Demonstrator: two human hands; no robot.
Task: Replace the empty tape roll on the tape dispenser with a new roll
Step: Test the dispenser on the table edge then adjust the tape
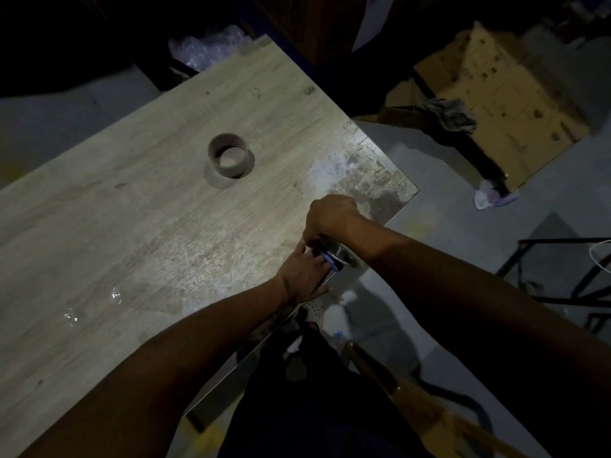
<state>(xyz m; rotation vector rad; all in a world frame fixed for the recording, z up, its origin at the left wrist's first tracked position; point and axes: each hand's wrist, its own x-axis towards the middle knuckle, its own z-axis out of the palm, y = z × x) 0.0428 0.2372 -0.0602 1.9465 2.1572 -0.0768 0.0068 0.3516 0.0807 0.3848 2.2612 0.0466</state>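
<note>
A bare brown cardboard tape core [230, 159] stands on end in the middle of the wooden table [132, 226], apart from both hands. At the table's near right edge a blue tape dispenser [334, 259] with a shiny roll on it shows between my hands. My left hand [302, 277] lies flat against the dispenser's left side, fingers stretched forward. My right hand [332, 218] is closed over the dispenser's top from the right. Most of the dispenser is hidden by the hands.
Crumpled clear film [92, 307] lies on the table at the left. A flattened cardboard box [502, 104] and a rag [454, 115] lie on the floor beyond the table's right corner. A black metal frame [562, 276] stands at the right. The scene is dim.
</note>
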